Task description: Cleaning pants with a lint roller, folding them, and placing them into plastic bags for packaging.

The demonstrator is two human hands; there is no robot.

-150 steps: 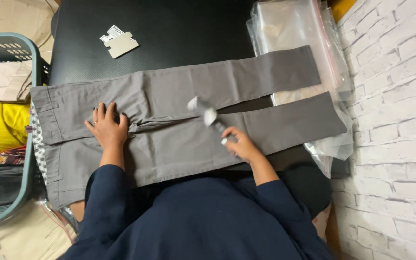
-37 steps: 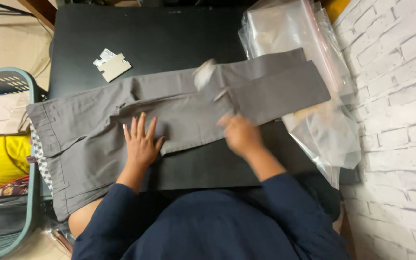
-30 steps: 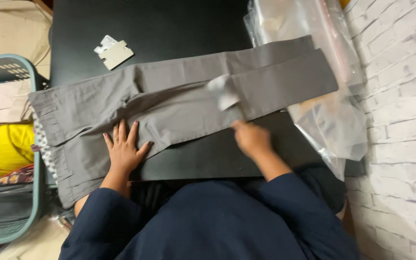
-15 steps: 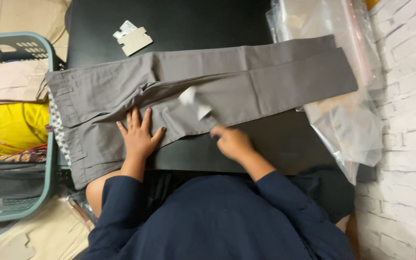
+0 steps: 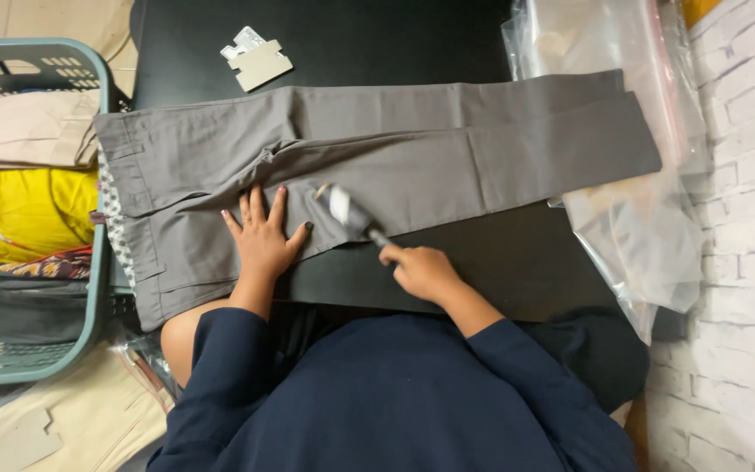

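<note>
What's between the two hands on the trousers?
In the head view, the white head of the lint roller lies on the grey trousers between the flat left hand and the right hand, which grips its handle.

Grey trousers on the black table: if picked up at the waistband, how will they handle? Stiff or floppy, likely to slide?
Probably floppy: the grey trousers lie flat with soft creases near the left hand, so the legs would likely droop. Likely light for their size, being thin cloth. They may slide easily on the smooth black table, which could be why that hand presses them down.
</note>
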